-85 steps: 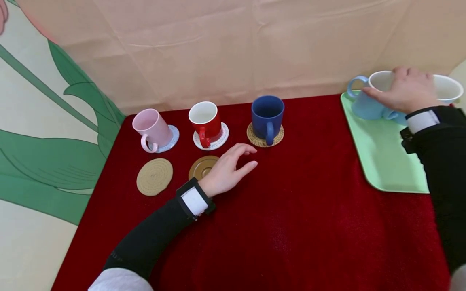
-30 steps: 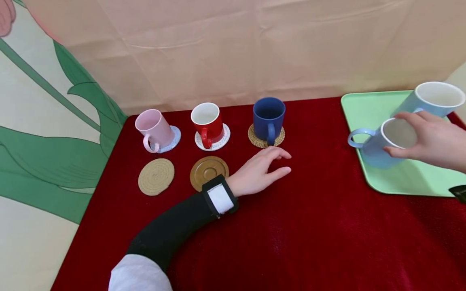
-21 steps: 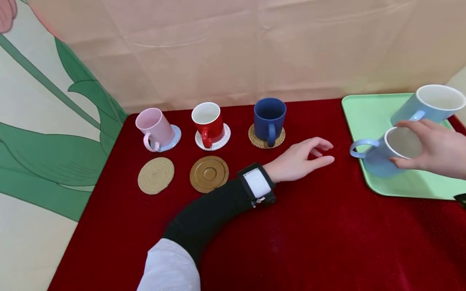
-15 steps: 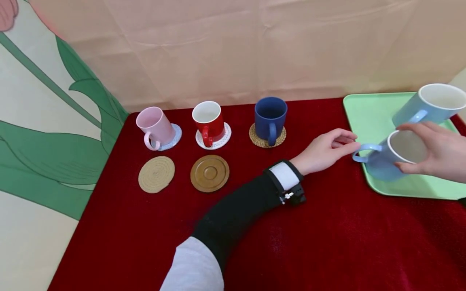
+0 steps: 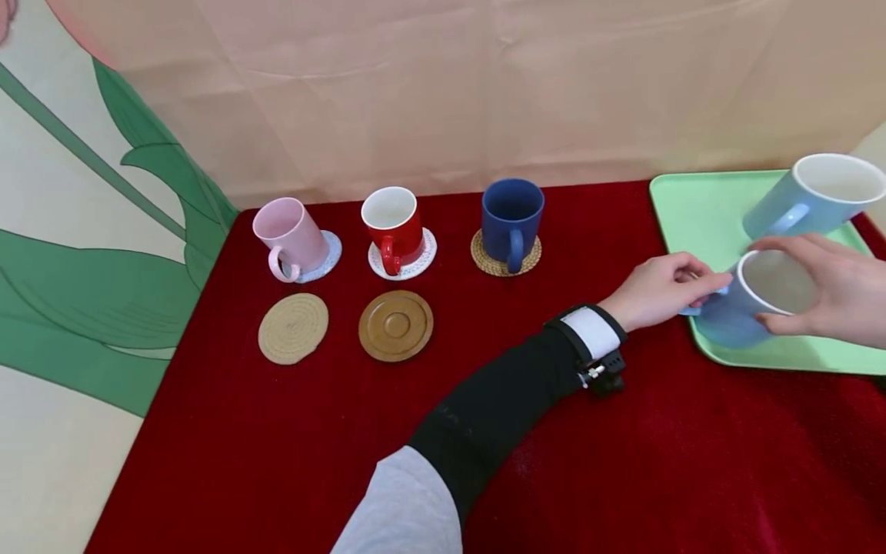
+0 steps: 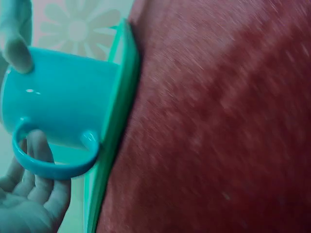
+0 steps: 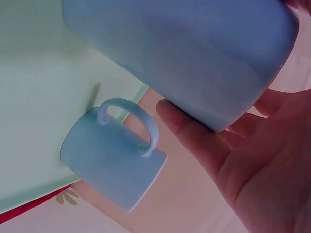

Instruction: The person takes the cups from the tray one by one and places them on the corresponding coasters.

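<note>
In the head view my right hand grips a light blue mug by its rim, thumb on the near side and fingers over the far side. The mug stands upright at the left edge of the green tray. My left hand is at the same mug's handle, pinching it and partly hiding it. The left wrist view shows the fingers reaching in behind the handle. A second light blue mug stands farther back on the tray, apart from the hands; its handle shows in the right wrist view.
At the back left, a pink mug, a red mug and a dark blue mug stand on coasters. In front lie a woven beige coaster and a brown round coaster. A red cloth covers the table.
My right hand has brought the light blue mug from the tray's back towards its near left part. My left hand has moved right from beside the brown coaster and taken the mug's handle.
</note>
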### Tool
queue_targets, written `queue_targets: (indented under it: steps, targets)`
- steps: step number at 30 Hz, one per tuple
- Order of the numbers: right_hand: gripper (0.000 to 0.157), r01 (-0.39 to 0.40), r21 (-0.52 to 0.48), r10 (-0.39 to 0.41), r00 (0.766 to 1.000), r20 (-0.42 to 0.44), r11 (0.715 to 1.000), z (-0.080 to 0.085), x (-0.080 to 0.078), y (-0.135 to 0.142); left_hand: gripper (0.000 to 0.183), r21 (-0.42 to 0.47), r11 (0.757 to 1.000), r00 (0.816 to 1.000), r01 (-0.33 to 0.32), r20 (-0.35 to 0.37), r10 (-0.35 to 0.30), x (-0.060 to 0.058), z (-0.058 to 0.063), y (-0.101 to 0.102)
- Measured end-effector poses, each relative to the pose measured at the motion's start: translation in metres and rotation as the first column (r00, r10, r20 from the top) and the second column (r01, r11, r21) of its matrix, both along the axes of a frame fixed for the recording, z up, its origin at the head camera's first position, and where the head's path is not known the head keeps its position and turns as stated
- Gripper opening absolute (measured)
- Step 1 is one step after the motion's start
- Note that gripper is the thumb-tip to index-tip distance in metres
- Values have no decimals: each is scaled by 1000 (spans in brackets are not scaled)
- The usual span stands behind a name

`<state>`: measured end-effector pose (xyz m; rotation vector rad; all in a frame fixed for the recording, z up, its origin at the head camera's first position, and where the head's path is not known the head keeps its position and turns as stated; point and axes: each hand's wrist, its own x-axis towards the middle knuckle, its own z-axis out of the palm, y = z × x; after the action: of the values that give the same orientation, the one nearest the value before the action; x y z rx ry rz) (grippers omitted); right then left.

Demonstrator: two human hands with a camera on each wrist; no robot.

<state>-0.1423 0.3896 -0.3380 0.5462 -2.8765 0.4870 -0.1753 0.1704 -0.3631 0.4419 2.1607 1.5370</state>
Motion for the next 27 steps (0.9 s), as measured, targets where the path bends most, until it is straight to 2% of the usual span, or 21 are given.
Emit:
queue_targets:
  steps: [4,7,9,11,14,17,23,27]
  targets:
    - [92,-23,-23,23,1000,-7,999,-2,0,3,20,-134,987,991,94,-81,-105,-3,-3,2]
    - [93,-36,-33,35,999,-13,999,-3,0,5,30,-217,961,972,170,-121,-199,-4,-5,4]
    - [94,-44,-41,43,999,-18,998,-3,1,6,36,-232,948,961,216,-123,-249,-4,-6,5]
    - [95,-53,-58,52,998,-24,997,-4,2,6,39,-206,946,956,250,-101,-275,-4,-8,6]
    - [95,-63,-79,61,998,-31,995,-5,3,7,41,-145,951,958,274,-51,-283,-4,-10,6]
    - [96,-59,-88,58,998,-18,994,-5,4,7,42,-115,958,963,263,-25,-268,-2,-12,6]
    - [96,-54,-80,55,998,10,995,-2,5,7,40,-107,971,974,216,-54,-222,3,-14,5]
    - [97,-68,-74,68,998,-6,995,2,6,4,37,-86,975,975,206,-62,-211,5,-12,2]
